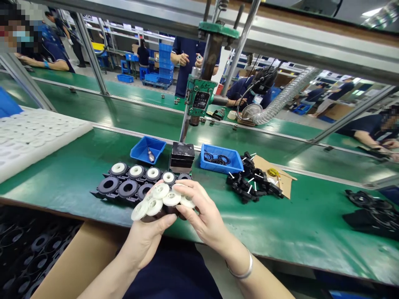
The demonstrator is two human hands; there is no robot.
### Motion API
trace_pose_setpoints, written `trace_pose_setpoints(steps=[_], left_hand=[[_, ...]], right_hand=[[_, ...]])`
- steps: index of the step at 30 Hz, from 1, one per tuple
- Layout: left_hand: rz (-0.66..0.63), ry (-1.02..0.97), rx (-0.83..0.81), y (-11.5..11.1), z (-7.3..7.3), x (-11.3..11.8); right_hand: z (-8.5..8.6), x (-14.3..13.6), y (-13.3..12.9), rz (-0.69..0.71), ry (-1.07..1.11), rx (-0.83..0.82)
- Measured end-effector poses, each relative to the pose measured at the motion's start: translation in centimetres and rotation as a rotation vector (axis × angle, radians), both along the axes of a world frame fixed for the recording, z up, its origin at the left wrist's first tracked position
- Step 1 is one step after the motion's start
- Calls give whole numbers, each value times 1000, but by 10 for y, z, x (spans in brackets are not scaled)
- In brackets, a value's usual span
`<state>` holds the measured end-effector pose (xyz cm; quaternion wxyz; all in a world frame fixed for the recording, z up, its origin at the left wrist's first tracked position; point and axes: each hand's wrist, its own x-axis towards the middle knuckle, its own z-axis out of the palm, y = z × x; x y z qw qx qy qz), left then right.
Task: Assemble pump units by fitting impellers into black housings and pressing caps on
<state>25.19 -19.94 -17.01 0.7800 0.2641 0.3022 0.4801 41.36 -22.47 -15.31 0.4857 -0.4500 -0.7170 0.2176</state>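
A bunch of white plastic discs with centre holes is held between my two hands above the bench's front edge. My left hand is wrapped round the bunch from below, its thumb pointing right. At the right end of the bunch, my right hand has fingers and thumb closed on a disc. Just beyond stand two rows of black round housings. Several in the back row carry a white disc on top, while visible front-row ones have open dark centres. My hands hide part of the front row.
A green press stands over a black block. Blue bins hold a small tool and black rings. Black parts with white pins lie at right beside cardboard. White foam trays are at left. Co-workers sit across the bench.
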Motion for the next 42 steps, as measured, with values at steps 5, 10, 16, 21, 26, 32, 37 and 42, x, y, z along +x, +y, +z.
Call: trace_pose_setpoints(steps=[5, 10, 16, 21, 26, 32, 37, 42], left_hand=[[12, -110, -73, 2, -10, -5], [5, -200, -142, 11, -10, -10], [113, -119, -176, 28, -5, -18], [152, -39, -73, 34, -3, -30], [129, 30, -34, 34, -12, -33], [113, 70, -50, 34, -22, -41], [76, 135, -103, 30, -21, -46], [-35, 55, -165, 41, -24, -37]], right_hand=[[-18, -10, 3, -48, 250, -46], [-28, -22, 11, -177, 634, -148], [-7, -14, 26, -213, 1190, -409], [-3, 3, 33, -143, 1322, -578], [-10, 15, 43, -150, 1390, -662], [-12, 31, 53, -162, 1046, -494], [-14, 38, 54, 115, 1194, -616], [-17, 40, 51, 257, 1337, -666]])
